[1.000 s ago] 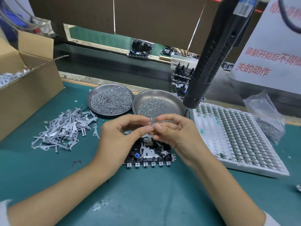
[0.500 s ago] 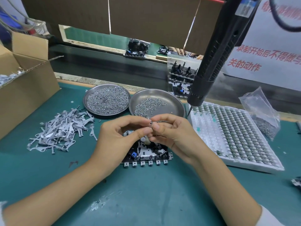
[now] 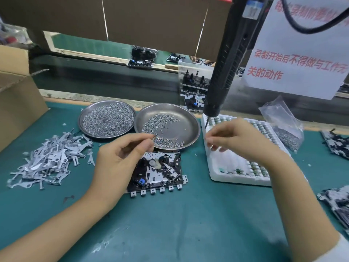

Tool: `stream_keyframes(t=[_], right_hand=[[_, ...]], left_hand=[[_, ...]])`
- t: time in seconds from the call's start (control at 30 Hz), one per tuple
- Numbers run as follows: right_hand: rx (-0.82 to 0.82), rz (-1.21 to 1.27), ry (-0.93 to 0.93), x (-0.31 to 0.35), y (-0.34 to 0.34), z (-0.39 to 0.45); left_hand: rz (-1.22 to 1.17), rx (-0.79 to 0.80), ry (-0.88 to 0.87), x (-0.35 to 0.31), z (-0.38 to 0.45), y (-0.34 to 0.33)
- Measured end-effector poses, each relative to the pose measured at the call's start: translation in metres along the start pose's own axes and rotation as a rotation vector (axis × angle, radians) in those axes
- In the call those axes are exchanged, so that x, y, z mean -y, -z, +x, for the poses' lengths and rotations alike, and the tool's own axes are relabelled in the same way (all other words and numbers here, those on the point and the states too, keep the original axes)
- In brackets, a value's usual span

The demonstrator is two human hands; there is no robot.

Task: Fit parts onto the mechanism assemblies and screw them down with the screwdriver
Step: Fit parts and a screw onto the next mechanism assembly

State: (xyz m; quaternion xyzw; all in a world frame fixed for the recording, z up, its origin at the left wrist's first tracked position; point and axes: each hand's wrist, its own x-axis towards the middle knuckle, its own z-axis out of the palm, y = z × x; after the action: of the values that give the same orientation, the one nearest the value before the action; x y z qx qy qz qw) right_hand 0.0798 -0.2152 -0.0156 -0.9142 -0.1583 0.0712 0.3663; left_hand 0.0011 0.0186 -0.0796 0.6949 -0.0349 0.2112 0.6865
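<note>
Hands parted: right hand (image 3: 239, 140) now over white tray (image 3: 226, 173), left hand (image 3: 122, 157) beside mechanism assembly (image 3: 160, 173)

Left hand (image 3: 120, 159): hides the mechanism's (image 3: 160, 171) left edge; whatever its pinched fingertips hold is too small to tell.
Right hand (image 3: 238, 140): motion-blurred; covers part of the tray (image 3: 236, 176); grip unclear.
Screwdriver (image 3: 228, 59): top cut off by the upper edge.
Box (image 3: 17, 103): cut off at left.
Assemblies (image 3: 336, 203): cut off at right.
Sign (image 3: 294, 53): text cropped.
</note>
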Motion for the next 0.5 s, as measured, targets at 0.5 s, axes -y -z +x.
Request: stream_keyframes(t=[0.5], right_hand=[[-0.152,-0.693,0.027,-0.037,0.009,0.066]], left_hand=[[-0.031,-0.033,0.048,0.002,0.001,-0.004]])
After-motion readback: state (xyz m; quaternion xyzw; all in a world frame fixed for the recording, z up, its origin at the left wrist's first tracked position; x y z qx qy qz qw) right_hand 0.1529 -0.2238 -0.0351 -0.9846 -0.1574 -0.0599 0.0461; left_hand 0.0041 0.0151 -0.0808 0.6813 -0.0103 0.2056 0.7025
